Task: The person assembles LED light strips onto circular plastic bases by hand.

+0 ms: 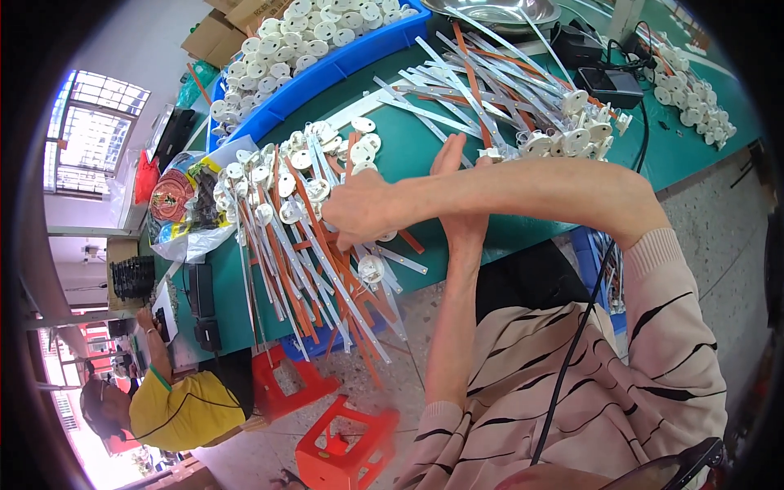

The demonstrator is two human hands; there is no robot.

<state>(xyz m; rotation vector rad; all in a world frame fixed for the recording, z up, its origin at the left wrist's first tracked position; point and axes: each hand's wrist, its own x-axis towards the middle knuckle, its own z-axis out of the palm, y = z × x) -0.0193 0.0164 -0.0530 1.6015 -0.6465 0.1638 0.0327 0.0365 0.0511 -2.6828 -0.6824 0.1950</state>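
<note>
My right arm crosses over my left forearm. My right hand (359, 210) reaches into the left pile of metal and orange strips (306, 261) with white round discs (287, 181) attached. Its fingers are bent down among the strips; what they grip, if anything, is hidden. My left hand (457, 214) is partly covered by the right forearm. Its fingers stretch away from me, beside the right pile of strips (469, 90), and no held thing shows. White discs (563, 139) lie at the near end of that pile.
A blue bin (327, 77) full of white discs stands at the far left, near a metal bowl (498, 12). Black adapters (608, 86) and more discs (690, 98) lie right. Red stools (347, 441) and a person in yellow (192, 408) are lower left. A black cable (572, 359) hangs before me.
</note>
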